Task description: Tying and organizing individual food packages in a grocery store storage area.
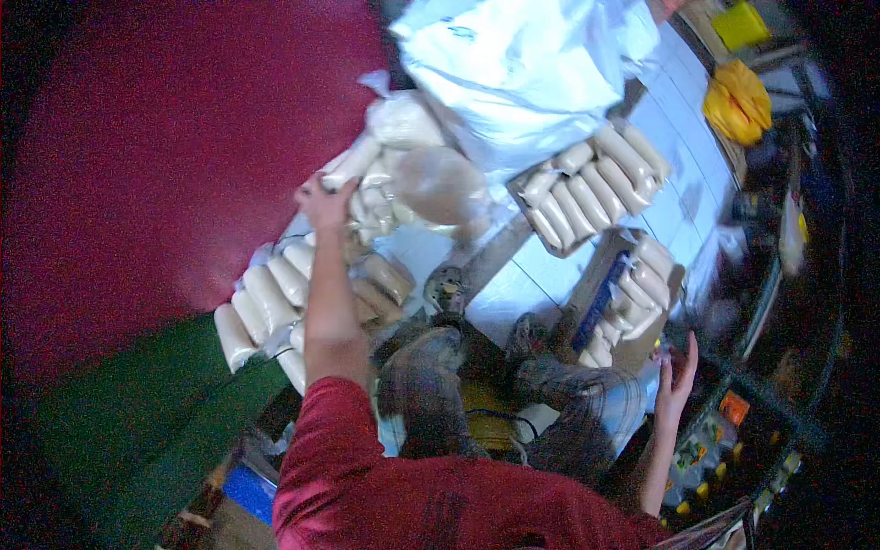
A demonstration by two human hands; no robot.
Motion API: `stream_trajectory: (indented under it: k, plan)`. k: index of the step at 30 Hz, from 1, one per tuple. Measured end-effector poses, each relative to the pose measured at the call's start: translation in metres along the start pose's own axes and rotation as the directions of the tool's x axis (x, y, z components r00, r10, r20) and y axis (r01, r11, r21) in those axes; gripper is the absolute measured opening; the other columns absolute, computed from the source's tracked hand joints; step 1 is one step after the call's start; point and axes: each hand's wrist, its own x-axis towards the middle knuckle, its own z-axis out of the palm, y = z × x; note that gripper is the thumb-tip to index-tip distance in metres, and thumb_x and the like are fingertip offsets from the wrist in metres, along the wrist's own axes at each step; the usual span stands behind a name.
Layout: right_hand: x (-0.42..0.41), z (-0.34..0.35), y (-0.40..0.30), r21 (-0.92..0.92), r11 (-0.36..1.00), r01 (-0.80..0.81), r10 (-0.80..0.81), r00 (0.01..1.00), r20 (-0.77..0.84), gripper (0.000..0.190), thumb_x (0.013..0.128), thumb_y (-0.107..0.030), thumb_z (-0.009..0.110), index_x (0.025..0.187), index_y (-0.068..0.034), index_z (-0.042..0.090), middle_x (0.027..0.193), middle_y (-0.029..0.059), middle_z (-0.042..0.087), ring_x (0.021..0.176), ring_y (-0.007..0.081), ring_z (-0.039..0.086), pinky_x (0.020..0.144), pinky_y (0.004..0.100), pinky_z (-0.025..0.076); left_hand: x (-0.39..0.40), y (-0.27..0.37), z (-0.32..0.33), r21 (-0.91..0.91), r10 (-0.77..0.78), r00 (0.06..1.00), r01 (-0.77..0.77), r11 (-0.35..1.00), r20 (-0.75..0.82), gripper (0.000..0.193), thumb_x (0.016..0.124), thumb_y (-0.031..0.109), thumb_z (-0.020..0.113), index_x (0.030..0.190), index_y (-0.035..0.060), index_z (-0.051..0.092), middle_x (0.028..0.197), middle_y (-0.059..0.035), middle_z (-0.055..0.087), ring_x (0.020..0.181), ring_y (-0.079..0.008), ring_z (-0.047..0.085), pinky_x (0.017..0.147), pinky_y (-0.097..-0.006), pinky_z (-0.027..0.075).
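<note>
My left hand (pixel 328 205) reaches out with thumb and fingers around the end of a long clear packet (pixel 355 161) of whitish contents. Beside it lie a heap of similar packets (pixel 375 196), a tied plastic bag of white contents (pixel 405 118) and a round, brownish, blurred thing (pixel 440 184). Under my left forearm is a row of filled packets (pixel 265 299). Off to the right, my right hand (pixel 676 377) is raised with fingers apart, holding nothing. Nearest to it stands a cardboard box (pixel 636 350) with packets (pixel 639 289) in it.
A large white plastic sack (pixel 515 75) stands ahead, with a tray of packets (pixel 591 189) on the tiled floor (pixel 529 289) beside it. A red surface (pixel 192 151) and a green one (pixel 151 412) lie left. A yellow bag (pixel 739 103) and crowded goods line the right.
</note>
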Motion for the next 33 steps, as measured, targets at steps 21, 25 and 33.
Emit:
stream_trajectory:
  k: [21, 25, 33]
  plan:
    - [-0.032, -0.005, 0.023, -0.264, 0.961, -0.08, 0.103, 0.992, 0.074, 0.043, 0.079, -0.003, 0.057, 0.119, -0.001, 0.043, 0.111, 0.0159, 0.053, 0.088, 0.0224, 0.058, 0.08, 0.0312, 0.045, 0.027, -0.043, 0.004, 0.097, 0.392, 0.895, -0.379, 0.92, -0.213, 0.064, 0.062, 0.038, 0.075, 0.103, -0.0074, 0.055, 0.091, -0.0191, 0.055, 0.093, -0.0302, 0.048, 0.083, -0.0391, 0.04]
    - [-0.029, -0.019, -0.003, -0.125, 0.99, -0.065, 0.069, 0.997, 0.029, 0.045, 0.079, -0.004, 0.056, 0.121, 0.0, 0.041, 0.111, 0.0126, 0.054, 0.09, 0.0195, 0.058, 0.08, 0.031, 0.045, 0.023, -0.076, -0.057, 0.052, 0.561, 0.769, -0.575, 0.816, -0.305, 0.052, 0.063, 0.028, 0.076, 0.099, -0.0031, 0.057, 0.101, -0.0201, 0.045, 0.096, -0.0313, 0.043, 0.081, -0.0402, 0.041]
    - [-0.034, 0.051, -0.112, 0.803, 0.319, -0.504, -0.339, 0.73, 0.593, 0.088, 0.073, -0.013, 0.068, 0.138, -0.008, 0.009, 0.138, 0.014, 0.025, 0.124, 0.0251, 0.03, 0.102, 0.0396, 0.024, -0.166, 0.076, -0.186, -0.627, 0.364, 0.929, -0.326, 0.708, -0.072, 0.052, 0.072, 0.014, 0.067, 0.117, 0.0017, 0.042, 0.116, -0.0163, 0.042, 0.104, -0.0292, 0.044, 0.088, -0.0435, 0.039]
